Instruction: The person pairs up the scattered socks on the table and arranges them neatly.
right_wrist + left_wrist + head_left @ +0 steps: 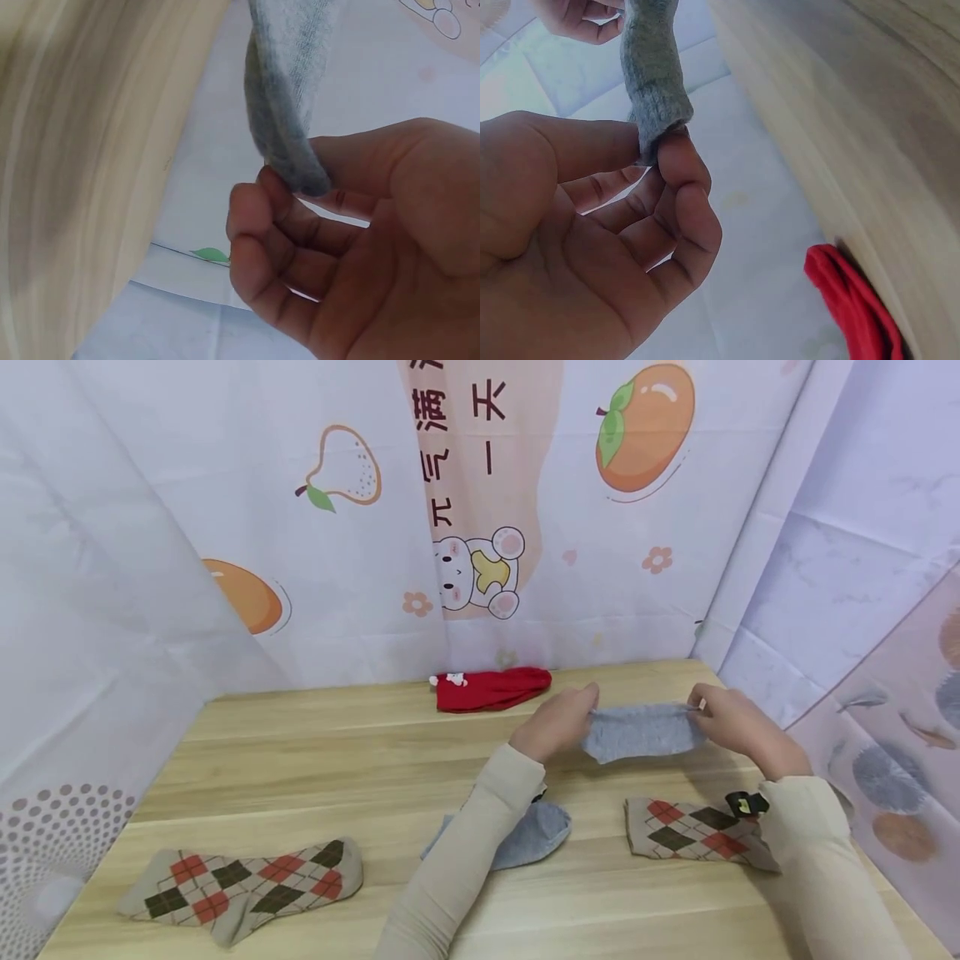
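Observation:
A light grey-blue sock (643,732) is stretched sideways between both hands above the back right of the table. My left hand (557,722) pinches its left end between thumb and fingers; in the left wrist view that grey end (657,105) shows between the fingertips. The right end is pinched by my right hand (738,727), and the right wrist view shows the folded sock edge (289,142) between thumb and index finger. Beneath my left forearm lies another grey-blue sock (534,837), partly hidden by the sleeve. An argyle sock (693,833) lies below the right hand, its end partly under the right sleeve.
A second argyle sock (255,883) lies flat at the table's front left. Against the back curtain rests a red sock (491,689) with a small white figure on it. Printed curtains (360,552) stand behind and at both sides of the wooden table (300,768).

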